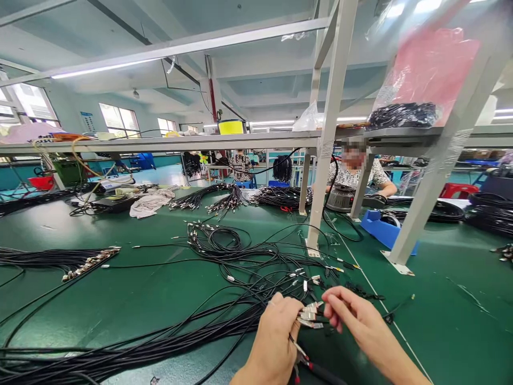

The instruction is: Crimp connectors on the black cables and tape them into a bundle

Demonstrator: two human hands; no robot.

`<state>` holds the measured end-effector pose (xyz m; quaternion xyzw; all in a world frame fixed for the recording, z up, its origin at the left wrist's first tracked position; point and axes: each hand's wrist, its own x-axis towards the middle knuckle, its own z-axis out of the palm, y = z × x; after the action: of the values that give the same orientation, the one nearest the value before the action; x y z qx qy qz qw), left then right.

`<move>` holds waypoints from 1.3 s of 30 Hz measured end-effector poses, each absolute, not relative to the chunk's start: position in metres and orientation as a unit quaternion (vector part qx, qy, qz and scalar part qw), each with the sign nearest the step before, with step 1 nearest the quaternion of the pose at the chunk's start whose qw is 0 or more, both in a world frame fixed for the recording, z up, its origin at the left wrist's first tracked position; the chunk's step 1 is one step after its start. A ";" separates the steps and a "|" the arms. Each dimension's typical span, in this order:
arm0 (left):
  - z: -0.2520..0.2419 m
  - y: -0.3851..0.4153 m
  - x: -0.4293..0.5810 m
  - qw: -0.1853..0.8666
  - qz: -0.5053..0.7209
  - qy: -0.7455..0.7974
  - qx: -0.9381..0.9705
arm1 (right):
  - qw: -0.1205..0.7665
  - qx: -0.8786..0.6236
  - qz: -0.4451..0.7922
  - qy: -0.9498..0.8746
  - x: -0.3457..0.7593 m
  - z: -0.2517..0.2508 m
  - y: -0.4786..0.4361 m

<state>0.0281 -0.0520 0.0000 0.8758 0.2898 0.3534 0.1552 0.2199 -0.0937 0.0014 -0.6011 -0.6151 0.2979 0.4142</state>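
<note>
My left hand (276, 339) is closed around the ends of a bundle of black cables (192, 334), which trails off to the left. Several silvery metal connectors (309, 314) poke out past its thumb and fingers. Just to the right, my right hand (356, 315) has thumb and forefinger pinched together at the tip of one connector; what lies between the fingertips is too small to make out. Below the left hand, a tool with a black and red handle (320, 371) lies partly hidden.
Tangled black cables (240, 248) lie ahead on the green table (148, 299). A cable bundle with metal ends (92, 262) is at left. White posts (326, 133) rise from the table, near a blue tape dispenser (380, 227). Across the table sits a person (379, 174).
</note>
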 end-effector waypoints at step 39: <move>-0.028 -0.049 0.035 0.102 0.230 0.338 0.907 | 0.423 -0.561 0.431 -0.566 0.212 0.012 -0.100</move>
<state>0.0347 -0.0488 -0.0282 0.9072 0.3375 0.2296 0.1016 0.2121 -0.1004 0.0123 -0.5610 -0.5661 0.4314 0.4227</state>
